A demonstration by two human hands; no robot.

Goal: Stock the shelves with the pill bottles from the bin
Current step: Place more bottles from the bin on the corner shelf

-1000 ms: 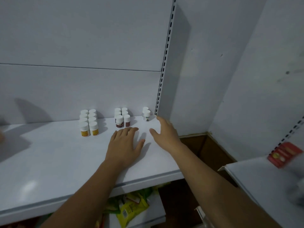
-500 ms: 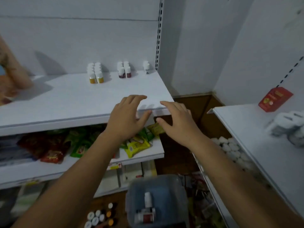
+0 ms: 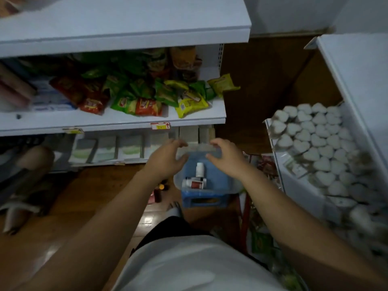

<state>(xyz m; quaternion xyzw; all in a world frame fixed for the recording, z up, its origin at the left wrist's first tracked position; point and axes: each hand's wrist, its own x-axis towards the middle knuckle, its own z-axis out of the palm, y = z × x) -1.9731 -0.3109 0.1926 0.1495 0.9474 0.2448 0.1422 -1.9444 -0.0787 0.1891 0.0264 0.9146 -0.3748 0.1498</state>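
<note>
Below the white shelf (image 3: 126,36) of snack packets (image 3: 147,95): clear bin (image 3: 233,186) on blue stool (image 3: 202,199), floor level. Contents: 2 pill bottles (image 3: 194,182), white-capped, 1 lying crosswise, 1 beyond it. Left hand (image 3: 168,157), right hand (image 3: 225,156): above bin, fingers spread, empty.

My left hand (image 3: 168,158) and right hand (image 3: 227,157) hover empty, fingers spread, above a clear bin (image 3: 227,185) holding pill bottles (image 3: 194,182), on a blue stool (image 3: 202,198).
</note>
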